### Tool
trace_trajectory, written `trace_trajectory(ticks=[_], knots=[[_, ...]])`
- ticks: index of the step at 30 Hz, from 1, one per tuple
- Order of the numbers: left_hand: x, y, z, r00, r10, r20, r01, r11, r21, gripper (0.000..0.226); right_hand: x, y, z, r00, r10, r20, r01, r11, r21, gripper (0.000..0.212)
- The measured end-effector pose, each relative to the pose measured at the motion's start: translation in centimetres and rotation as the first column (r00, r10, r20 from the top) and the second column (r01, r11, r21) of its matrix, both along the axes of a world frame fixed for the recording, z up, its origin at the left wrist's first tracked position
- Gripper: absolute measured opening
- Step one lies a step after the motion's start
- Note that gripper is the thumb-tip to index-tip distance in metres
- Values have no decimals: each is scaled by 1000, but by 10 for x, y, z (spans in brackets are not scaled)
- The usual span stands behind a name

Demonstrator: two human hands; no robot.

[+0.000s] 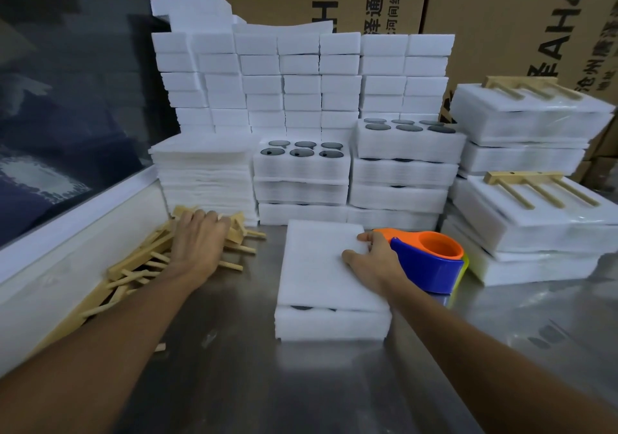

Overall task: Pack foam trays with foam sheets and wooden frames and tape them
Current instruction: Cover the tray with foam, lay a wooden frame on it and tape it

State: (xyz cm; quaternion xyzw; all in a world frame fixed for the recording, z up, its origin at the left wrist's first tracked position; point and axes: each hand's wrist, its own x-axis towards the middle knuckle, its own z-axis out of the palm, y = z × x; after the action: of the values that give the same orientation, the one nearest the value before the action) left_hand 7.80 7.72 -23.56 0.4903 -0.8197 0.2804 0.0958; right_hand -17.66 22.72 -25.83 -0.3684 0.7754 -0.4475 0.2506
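A white foam tray (331,325) lies in the middle of the steel table, covered by a foam sheet (317,266); dark discs peek out between them at the front. My right hand (376,258) rests on the sheet's right edge, fingers spread, thumb on top. An orange and blue tape dispenser (431,261) stands just right of that hand, touching it or nearly so. My left hand (199,239) lies palm down on a pile of wooden frames (140,266) at the left, fingers curled over the sticks; whether it grips one is hidden.
Behind stand a stack of foam sheets (204,173), open trays with dark discs (301,163) (409,139), and tall white foam blocks (301,79). At right, wrapped trays carry wooden frames (538,189) (531,87). Cardboard boxes (501,15) form the back wall. A white ledge (67,233) bounds the left.
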Motion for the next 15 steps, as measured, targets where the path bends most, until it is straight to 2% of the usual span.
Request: trace_trajectory(ticks=[4,6,11,15], knots=[[-5,7,9,970,-48,239,72,993,-93,30,2,4,0,1000,11,-2,-11,1000,-5,53],[-5,11,14,950,-51,309,93,988,-125,27,3,5,2,1000,16,-17,-16,1000,5,54],[-5,26,30,957,-12,291,75,976,-204,28,7,7,11,993,45,-107,-37,996,79,54],[-6,42,40,969,5,248,60,966,-253,25,12,9,21,953,94,-289,-45,984,170,53]])
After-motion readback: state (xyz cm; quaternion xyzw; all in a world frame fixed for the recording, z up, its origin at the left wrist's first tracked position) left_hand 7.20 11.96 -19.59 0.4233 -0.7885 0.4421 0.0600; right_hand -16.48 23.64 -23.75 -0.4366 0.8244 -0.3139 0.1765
